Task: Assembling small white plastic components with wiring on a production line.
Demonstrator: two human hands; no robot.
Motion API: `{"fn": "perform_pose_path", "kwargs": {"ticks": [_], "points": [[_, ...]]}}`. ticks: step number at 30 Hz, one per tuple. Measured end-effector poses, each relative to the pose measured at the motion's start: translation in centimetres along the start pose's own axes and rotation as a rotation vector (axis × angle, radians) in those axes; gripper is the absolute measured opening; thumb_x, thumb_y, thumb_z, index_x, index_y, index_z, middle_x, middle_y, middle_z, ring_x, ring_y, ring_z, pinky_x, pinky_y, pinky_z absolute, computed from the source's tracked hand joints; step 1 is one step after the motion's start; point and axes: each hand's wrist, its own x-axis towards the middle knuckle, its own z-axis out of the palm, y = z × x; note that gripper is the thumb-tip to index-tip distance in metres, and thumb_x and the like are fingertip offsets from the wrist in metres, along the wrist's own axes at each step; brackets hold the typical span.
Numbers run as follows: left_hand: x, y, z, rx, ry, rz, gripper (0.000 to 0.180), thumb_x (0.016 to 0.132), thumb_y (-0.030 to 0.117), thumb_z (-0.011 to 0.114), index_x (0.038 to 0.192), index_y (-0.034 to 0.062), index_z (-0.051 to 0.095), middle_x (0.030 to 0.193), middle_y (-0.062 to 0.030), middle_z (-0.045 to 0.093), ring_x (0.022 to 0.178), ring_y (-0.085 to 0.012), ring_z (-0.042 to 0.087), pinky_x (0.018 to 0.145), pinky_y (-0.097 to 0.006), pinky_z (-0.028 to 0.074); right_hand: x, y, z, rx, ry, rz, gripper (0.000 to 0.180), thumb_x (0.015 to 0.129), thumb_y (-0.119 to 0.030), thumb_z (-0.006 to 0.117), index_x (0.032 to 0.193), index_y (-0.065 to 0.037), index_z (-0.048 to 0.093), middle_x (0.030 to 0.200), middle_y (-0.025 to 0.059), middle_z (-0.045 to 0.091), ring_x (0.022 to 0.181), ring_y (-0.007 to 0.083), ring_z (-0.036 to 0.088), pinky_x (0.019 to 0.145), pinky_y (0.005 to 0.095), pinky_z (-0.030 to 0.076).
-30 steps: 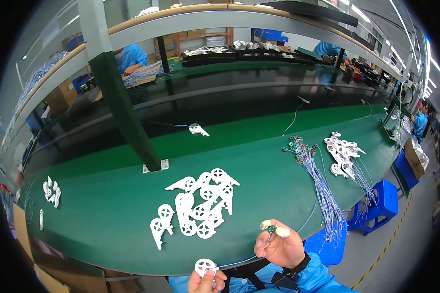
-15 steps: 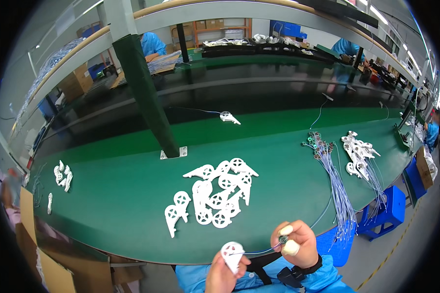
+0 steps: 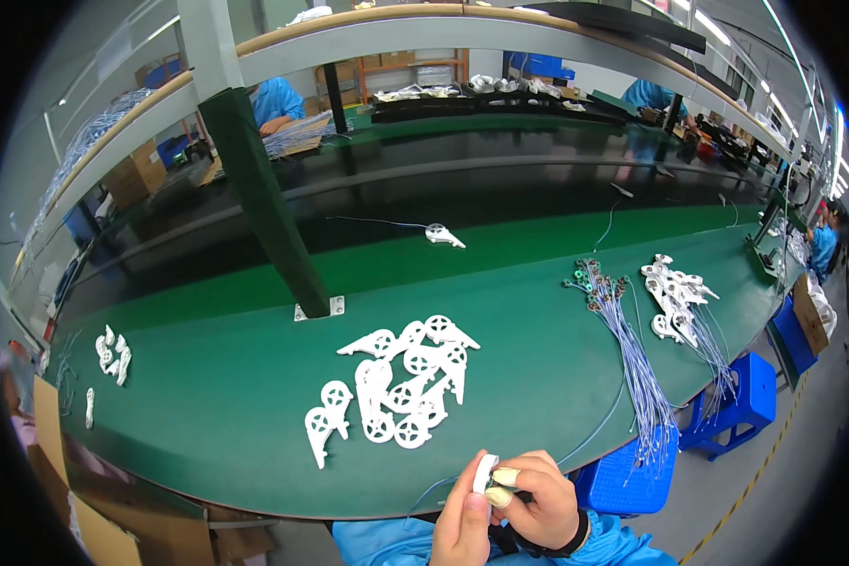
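My left hand [image 3: 462, 528] grips a white plastic housing [image 3: 484, 474], turned edge-on at the table's near edge. My right hand [image 3: 545, 498], with pale finger cots on thumb and finger, presses against the housing's right face. Pinched there is a small green wired part, mostly hidden by the fingers. A thin blue-grey wire [image 3: 428, 492] curves out left of my hands, and another stretch [image 3: 590, 436] runs off to the right. Ahead lies a loose pile of white housings [image 3: 410, 396], each with a round spoked end and a tapered arm.
On the right lie a bundle of wires [image 3: 640, 377] with small green and copper-coloured ends and a heap of wired housings [image 3: 672, 292]. A few white pieces [image 3: 113, 355] sit far left. A green post [image 3: 269, 208] rises from the table. Blue stools [image 3: 736, 401] and cardboard boxes [image 3: 146, 509] flank it.
My right hand has moved left, bringing the green wired part against the housing. The left hand has shifted slightly right and turned the housing edge-on. The view has shifted a little.
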Motion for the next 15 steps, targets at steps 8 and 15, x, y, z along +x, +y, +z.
{"fn": "perform_pose_path", "kwargs": {"ticks": [8,15], "points": [[0.4,-0.4,-0.4,0.132,-0.006,0.088,0.044,0.1,0.024,0.033,0.134,-0.0042,0.036,0.079,0.0006,0.048,0.062,-0.0049,0.04,0.055,-0.018,0.034,0.7,0.1,0.4,-0.09,-0.004,-0.043,0.028,0.066,0.006,0.069,0.091,-0.001,0.06,0.088,0.0114,0.064,0.075,0.0256,0.059,0.067,0.0321,0.047],[0.7,0.1,-0.8,-0.047,0.029,-0.08,0.043,0.1,0.026,0.031,0.128,-0.0042,0.041,0.07,0.0017,0.045,0.055,-0.0044,0.036,0.049,-0.018,0.03,1.7,2.0,0.6,-0.064,-0.088,-0.226,0.03,0.061,0.008,0.066,0.089,0.002,0.058,0.084,0.0137,0.063,0.068,0.0283,0.059,0.06,0.0325,0.048]]}}
